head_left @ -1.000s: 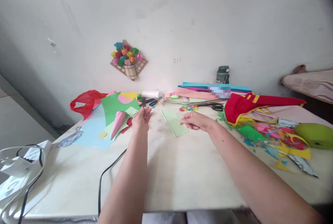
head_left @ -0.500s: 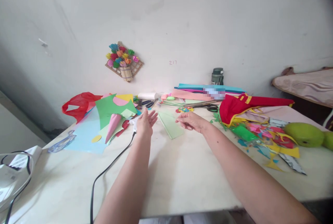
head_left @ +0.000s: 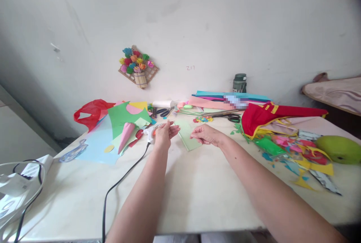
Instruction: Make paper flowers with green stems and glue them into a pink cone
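My left hand (head_left: 166, 134) is held over the table with its fingers stretched out, palm turned toward the right, and nothing shows in it. Just to its left lies a white hot glue gun (head_left: 149, 134) with a black cord, partly covered by the hand. A folded pale green sheet of paper (head_left: 189, 141) lies flat between my two hands. My right hand (head_left: 207, 135) is above that sheet's right side. Its fingers are curled together in a pinch, and whether anything is between the fingertips is too small to see.
Left are a pink paper cone (head_left: 126, 136), green paper (head_left: 121, 119), a red plastic bag (head_left: 91, 113) and a white power strip (head_left: 26, 183). Behind lie scissors (head_left: 234, 117) and small coloured cutouts (head_left: 203, 119). Right are red cloth (head_left: 256, 119), paper scraps (head_left: 304, 160) and a green fruit (head_left: 338, 149).
My left hand has moved a little right, away from the glue gun and toward the pale green paper. My right hand keeps its pinch, slightly farther left over the sheet. The view has shifted slightly.
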`<state>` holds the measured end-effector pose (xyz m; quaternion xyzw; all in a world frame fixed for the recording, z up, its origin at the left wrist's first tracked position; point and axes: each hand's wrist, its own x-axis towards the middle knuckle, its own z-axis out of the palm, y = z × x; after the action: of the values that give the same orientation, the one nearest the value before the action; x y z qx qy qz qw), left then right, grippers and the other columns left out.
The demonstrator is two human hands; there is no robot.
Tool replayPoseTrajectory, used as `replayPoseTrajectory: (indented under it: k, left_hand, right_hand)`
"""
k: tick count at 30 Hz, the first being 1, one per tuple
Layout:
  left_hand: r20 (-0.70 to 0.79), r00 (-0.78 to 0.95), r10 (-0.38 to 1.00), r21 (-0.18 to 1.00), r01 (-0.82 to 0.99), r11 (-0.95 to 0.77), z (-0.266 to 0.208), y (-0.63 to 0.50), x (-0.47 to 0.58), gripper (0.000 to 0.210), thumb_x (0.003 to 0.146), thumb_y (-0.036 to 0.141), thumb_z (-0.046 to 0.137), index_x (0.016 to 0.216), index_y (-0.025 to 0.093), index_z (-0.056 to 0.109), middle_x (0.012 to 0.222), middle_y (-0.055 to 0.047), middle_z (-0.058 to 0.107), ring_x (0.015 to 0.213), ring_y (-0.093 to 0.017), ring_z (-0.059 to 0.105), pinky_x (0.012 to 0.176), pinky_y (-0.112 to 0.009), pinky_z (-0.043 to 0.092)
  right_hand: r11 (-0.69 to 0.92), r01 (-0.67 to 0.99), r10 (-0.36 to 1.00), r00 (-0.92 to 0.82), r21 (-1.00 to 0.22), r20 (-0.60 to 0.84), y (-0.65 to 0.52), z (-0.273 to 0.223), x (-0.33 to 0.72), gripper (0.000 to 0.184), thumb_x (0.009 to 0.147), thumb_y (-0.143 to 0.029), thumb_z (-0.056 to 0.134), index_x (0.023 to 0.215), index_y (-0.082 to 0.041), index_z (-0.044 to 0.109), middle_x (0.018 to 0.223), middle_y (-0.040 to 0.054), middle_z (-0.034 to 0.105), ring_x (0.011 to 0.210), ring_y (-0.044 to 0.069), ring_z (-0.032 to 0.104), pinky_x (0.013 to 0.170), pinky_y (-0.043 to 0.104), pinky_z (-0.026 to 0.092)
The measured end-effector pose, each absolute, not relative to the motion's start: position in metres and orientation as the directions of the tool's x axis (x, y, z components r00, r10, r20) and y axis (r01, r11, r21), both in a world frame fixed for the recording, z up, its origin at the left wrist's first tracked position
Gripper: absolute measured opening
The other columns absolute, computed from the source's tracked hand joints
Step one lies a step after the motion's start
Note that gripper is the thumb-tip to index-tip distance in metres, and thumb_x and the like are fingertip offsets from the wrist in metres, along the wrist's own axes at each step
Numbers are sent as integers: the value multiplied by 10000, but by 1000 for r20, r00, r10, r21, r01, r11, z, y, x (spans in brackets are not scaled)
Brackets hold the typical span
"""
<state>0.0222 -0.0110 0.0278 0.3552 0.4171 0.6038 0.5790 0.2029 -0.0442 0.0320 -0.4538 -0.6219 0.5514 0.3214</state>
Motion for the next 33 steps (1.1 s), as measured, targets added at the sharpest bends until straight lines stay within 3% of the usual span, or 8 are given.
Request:
replayPoseTrajectory:
  k: [11, 21, 33]
  left_hand:
    - [-52, -51, 997, 911, -411, 27, 29, -14, 29, 189, 789, 291, 538, 808, 104, 559, 594, -76, 646, 521, -151, 628, 491, -221, 475]
    - [-55, -18, 998, 913, -405, 43, 27, -12, 28, 232, 766, 330, 571, 821, 105, 568, 602, -86, 648, 506, -147, 621, 469, -209, 467]
    - [-63, -166, 984, 875, -483, -26, 29, -1, 4, 157, 794, 254, 528, 784, 99, 554, 576, -64, 631, 484, -128, 615, 470, -201, 476]
  right_hand:
    - [26, 182, 911, -410, -983, -52, -41, 26, 196, 115, 738, -232, 537, 736, -120, 564, 421, -53, 505, 277, 21, 308, 299, 165, 183]
    - [59, 155, 956, -292, -986, 11, -41, 26, 176, 148, 752, -232, 542, 666, -115, 572, 364, -65, 428, 330, 26, 315, 353, 155, 220]
    - [36, 190, 922, -385, -981, -40, -48, 31, 195, 115, 744, -206, 515, 675, -119, 545, 374, -63, 451, 270, 19, 272, 290, 165, 159]
